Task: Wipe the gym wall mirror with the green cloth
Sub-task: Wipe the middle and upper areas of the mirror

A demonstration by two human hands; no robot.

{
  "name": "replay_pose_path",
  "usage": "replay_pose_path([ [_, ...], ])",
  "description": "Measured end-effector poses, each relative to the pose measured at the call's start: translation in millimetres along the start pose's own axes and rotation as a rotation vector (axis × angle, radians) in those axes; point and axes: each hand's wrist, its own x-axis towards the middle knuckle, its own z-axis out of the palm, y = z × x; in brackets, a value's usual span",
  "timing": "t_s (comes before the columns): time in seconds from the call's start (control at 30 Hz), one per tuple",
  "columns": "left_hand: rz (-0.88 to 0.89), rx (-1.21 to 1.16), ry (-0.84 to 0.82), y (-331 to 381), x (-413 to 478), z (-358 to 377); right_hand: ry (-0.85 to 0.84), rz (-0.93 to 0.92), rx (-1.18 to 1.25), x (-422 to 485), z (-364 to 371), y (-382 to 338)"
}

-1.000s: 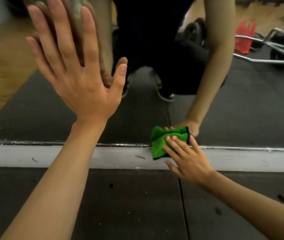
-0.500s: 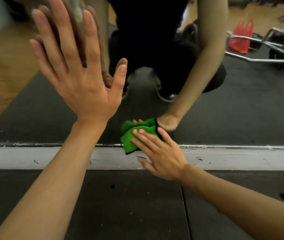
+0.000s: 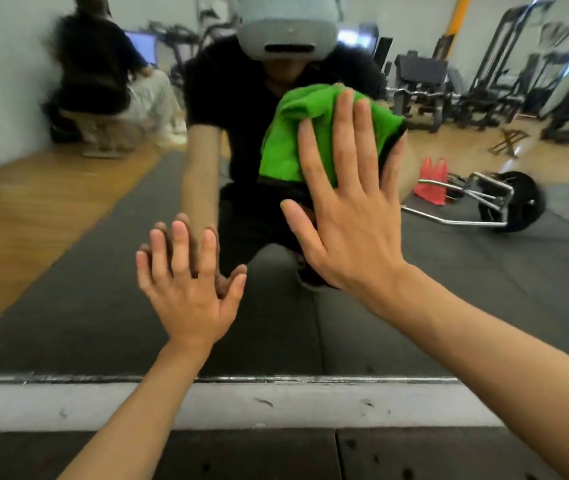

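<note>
The gym wall mirror (image 3: 85, 289) fills most of the view above a metal bottom rail. My right hand (image 3: 349, 209) lies flat with straight, spread fingers and presses the bunched green cloth (image 3: 290, 136) against the glass, well above the rail. The cloth shows above and to the left of my fingers; part of it is hidden under my palm. My left hand (image 3: 189, 289) rests open and flat on the mirror, lower and to the left of the right hand, fingers spread.
A white sill (image 3: 276, 403) runs under the mirror, with dark rubber floor mats (image 3: 259, 455) below it. The reflection shows a person in a headset, another seated person at the back left, a barbell, a red bag and gym machines.
My right hand has carried the cloth from the mirror's bottom rail up and to the right across the glass. The view has tilted upward, so my left hand appears lower in the frame.
</note>
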Motion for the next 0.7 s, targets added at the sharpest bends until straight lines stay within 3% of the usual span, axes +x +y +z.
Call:
replay_pose_path([
  [0.1, 0.001, -0.005, 0.014, 0.0, -0.1, 1.2, -0.037, 0.002, 0.017, -40.7, 18.0, -9.6],
  [0.23, 0.009, -0.005, 0.036, -1.2, 1.6, 4.8, -0.373, -0.269, -0.031, -181.7, 59.3, -12.7],
  [0.37, -0.003, -0.015, 0.029, 0.0, -1.1, 3.1, -0.581, -0.214, -0.043, -241.9, 50.2, 0.2],
  [0.43, -0.003, -0.022, 0.033, -0.3, -0.9, 3.5, -0.506, -0.155, -0.020, -211.0, 39.8, 6.4],
  [0.6, -0.008, -0.020, 0.029, 0.4, -0.5, 2.7, -0.015, 0.148, 0.049, -31.9, -2.3, 23.3],
  [0.7, -0.005, -0.018, 0.034, 0.4, -0.3, 3.2, 0.149, 0.268, 0.075, 29.4, -14.6, 7.5],
])
